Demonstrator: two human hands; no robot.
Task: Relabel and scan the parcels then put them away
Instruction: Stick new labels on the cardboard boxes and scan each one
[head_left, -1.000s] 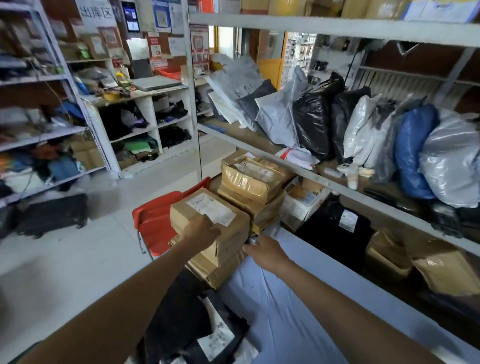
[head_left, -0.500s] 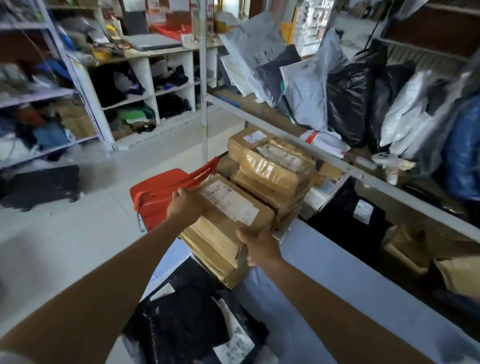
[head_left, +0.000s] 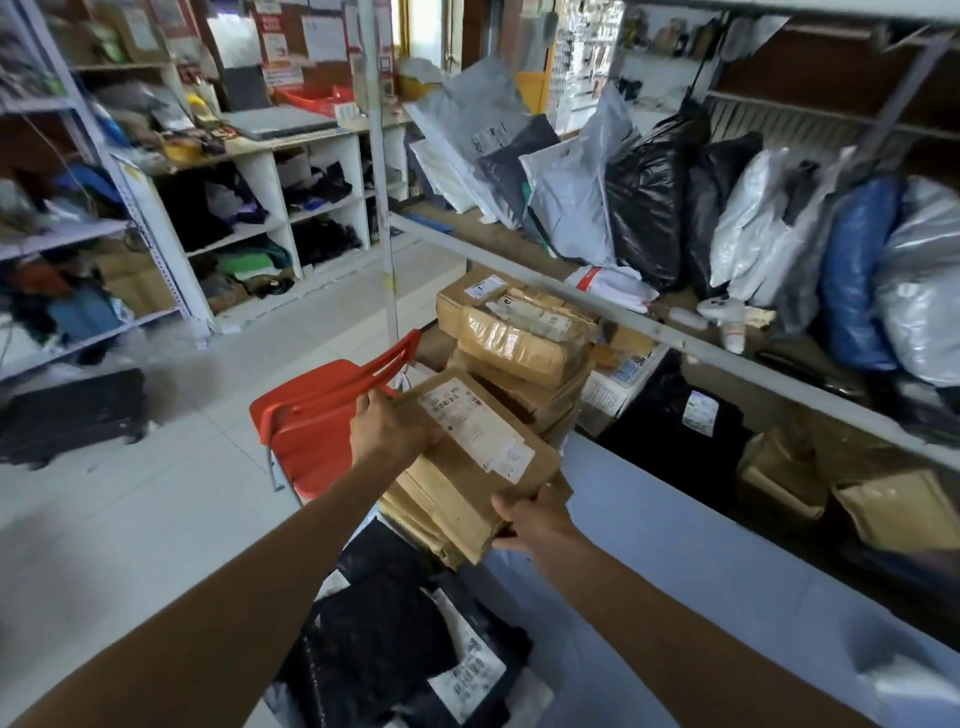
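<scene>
**Two Hands Gripping the Top Parcel at the Bench's Left End**

Both hands held one brown cardboard parcel (head_left: 462, 483), the topmost of a low stack of flat cartons (head_left: 415, 512) at the left end of the blue-covered bench (head_left: 675, 561). The left hand (head_left: 389, 434) clasped the parcel's far left edge, fingers curled over it, just beside the red chair (head_left: 317, 421). The right hand (head_left: 535, 519) pinched the near right corner, thumb on top and fingers tucked beneath. Grips at opposite corners probably kept the flat box level. They also left its white shipping label (head_left: 475, 436) face up and uncovered, as relabelling and scanning would require. Whether the parcel had cleared the cartons below could not be told. A second stack of taped parcels (head_left: 519, 348) stood just behind, toward the bench's far edge, under the shelf rail (head_left: 701, 353). Grey and black mailer bags (head_left: 597, 197) leaned upright on the shelf above, presumably already put away. A black bagged parcel (head_left: 374, 639) bearing its own label lay beside the bench's near left corner; what carried it was unclear.
</scene>
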